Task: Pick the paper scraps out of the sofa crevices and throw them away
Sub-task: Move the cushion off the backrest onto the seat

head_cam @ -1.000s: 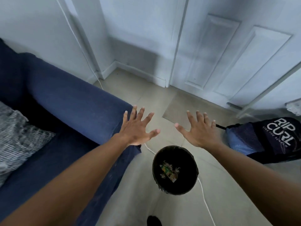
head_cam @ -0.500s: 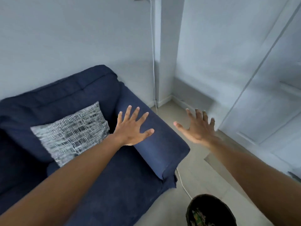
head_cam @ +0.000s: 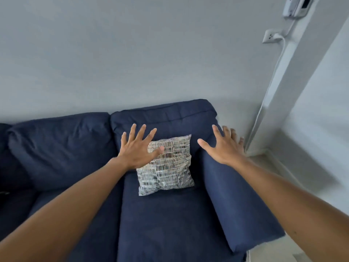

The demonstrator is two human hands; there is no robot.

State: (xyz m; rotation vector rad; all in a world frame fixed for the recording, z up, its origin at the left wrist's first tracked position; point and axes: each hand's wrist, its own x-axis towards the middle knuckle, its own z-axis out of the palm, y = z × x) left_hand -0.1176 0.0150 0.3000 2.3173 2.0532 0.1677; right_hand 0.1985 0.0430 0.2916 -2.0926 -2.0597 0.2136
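No scraps visible anywhere on sofa (head_cam: 170, 214). Left hand (head_cam: 137, 150) spread, fingers released, empty, over pillow (head_cam: 166, 167) edge; right hand (head_cam: 222, 148) likewise spread, empty, above right armrest (head_cam: 236, 205). Crevices look clean; probably done or nearly, though hidden gaps unchecked.

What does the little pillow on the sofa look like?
The pillow has a woven-looking grey, white and dark pattern, seen in the head view.

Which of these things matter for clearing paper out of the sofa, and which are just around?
Part of the job:
sofa
left hand, open, empty
right hand, open, empty

Just around:
patterned cushion
wall socket
white cable

No paper scraps visible.
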